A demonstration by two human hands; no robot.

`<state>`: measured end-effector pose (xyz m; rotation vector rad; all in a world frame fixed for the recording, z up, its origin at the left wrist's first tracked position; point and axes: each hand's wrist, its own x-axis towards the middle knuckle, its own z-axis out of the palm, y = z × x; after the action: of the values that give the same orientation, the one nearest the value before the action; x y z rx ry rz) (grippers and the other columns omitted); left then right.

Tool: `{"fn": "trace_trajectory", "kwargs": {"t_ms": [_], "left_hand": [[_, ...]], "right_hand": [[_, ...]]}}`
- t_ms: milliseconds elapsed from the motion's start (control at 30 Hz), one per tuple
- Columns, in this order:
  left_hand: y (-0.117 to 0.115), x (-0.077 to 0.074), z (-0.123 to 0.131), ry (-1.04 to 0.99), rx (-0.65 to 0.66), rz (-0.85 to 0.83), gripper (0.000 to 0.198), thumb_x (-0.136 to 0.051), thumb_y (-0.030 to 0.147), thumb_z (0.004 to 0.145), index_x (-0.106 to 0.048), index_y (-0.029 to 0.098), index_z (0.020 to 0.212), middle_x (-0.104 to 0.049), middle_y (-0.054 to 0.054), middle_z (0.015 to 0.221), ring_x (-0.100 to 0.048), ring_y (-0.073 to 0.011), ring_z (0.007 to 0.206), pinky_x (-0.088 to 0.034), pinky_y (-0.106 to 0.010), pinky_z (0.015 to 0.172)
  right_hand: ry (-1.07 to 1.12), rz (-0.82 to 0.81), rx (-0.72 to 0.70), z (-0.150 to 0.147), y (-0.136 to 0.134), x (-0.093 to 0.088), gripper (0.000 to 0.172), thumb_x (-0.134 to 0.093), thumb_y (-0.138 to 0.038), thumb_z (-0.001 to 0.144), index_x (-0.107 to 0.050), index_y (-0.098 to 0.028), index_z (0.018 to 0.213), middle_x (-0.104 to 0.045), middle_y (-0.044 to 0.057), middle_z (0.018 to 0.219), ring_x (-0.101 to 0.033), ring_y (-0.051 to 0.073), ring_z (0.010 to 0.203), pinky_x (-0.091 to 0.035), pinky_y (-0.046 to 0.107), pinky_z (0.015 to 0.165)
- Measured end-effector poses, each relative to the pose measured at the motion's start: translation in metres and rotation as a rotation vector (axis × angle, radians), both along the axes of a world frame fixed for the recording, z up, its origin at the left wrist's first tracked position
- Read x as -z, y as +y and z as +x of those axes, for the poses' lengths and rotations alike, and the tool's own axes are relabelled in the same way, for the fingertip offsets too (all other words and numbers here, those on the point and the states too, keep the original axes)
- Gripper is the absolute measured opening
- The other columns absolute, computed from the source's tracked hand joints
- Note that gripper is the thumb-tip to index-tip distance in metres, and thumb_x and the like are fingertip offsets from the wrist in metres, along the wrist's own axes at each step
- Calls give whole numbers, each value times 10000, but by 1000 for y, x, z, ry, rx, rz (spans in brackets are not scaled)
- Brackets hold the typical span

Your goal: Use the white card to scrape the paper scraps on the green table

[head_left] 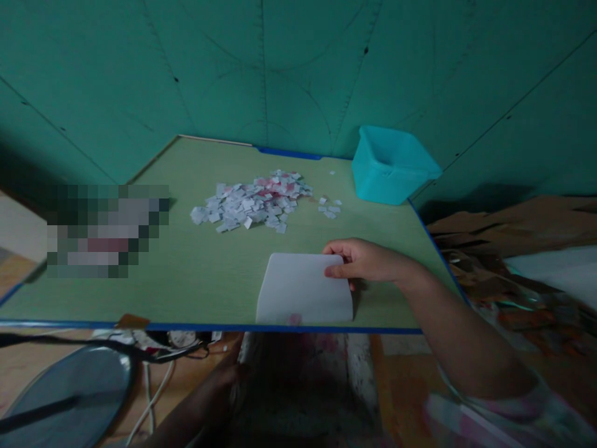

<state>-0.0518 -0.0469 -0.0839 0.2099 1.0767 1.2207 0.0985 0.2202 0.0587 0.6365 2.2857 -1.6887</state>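
My right hand (361, 261) grips the right edge of a white sheet (303, 289) that lies on the green table (196, 274) near its front edge, thumb on top and fingers curled around it. My left hand (228, 373) is down below the table's front edge in shadow; its fingers are hidden. A heap of several small white and pink paper squares (254, 202) lies at the table's middle, beyond the sheet. A few loose squares (330, 208) lie to the heap's right.
A turquoise plastic bin (392, 165) stands at the table's back right corner. A blurred-out patch (105, 230) covers the left side. Teal walls enclose the back. Cardboard scraps (513, 236) pile up to the right. A fan (60, 398) and cables sit below left.
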Motion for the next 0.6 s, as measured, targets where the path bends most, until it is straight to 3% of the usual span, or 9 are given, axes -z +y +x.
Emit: {"fn": "trace_trajectory", "kwargs": {"t_ms": [67,133,267,367,433,533,600], "left_hand": [[-7,2,-1,-53,-44,-54,399,-537,113,552,-655,448,735,-693,169,805,-401,-204,1149,-45,-369,1027],[-16,1,-2,-58,-82,-117,316,-584,186,542,-663,417,744,-698,135,804,-227,-197,1249,143,-331,995],[-25,-8,-8,59,-29,-220,206,-655,283,487,-673,351,681,-701,50,773,11,-194,1290,152,-342,999],[-24,-15,-11,100,-54,-246,204,-677,288,440,-672,343,636,-698,56,785,166,-191,1266,189,-320,989],[-22,-16,-12,90,-70,-204,213,-653,251,472,-677,342,664,-688,79,889,94,-216,1283,133,-342,1014],[-21,-16,-12,23,-74,-115,332,-570,168,559,-664,360,813,-631,110,1062,-209,-228,1259,-140,-365,1029],[-20,-16,-12,-14,-74,-73,444,-545,125,555,-633,371,914,-622,108,1083,-314,-222,1213,-266,-342,980]], "right_hand": [[12,0,-4,0,0,1,308,-538,-422,694,-453,-153,815,-496,-42,583,-447,46,412,-320,161,364],[31,20,-3,0,0,1,307,-542,-418,692,-460,-149,815,-500,-40,583,-451,43,416,-327,157,372],[36,23,-16,0,1,4,305,-540,-416,696,-463,-147,816,-508,-35,600,-458,40,421,-337,155,375],[17,1,-33,1,2,6,315,-542,-426,693,-457,-149,816,-508,-34,605,-463,43,422,-326,152,359],[2,-12,-40,2,3,7,324,-542,-433,691,-451,-151,821,-504,-35,606,-461,42,416,-314,149,347],[-17,-70,-52,2,1,5,314,-542,-422,694,-436,-157,825,-506,-38,625,-455,37,408,-313,149,345],[-24,-137,-68,2,-2,3,288,-550,-393,693,-426,-162,814,-499,-45,639,-456,35,415,-335,154,360]]}}
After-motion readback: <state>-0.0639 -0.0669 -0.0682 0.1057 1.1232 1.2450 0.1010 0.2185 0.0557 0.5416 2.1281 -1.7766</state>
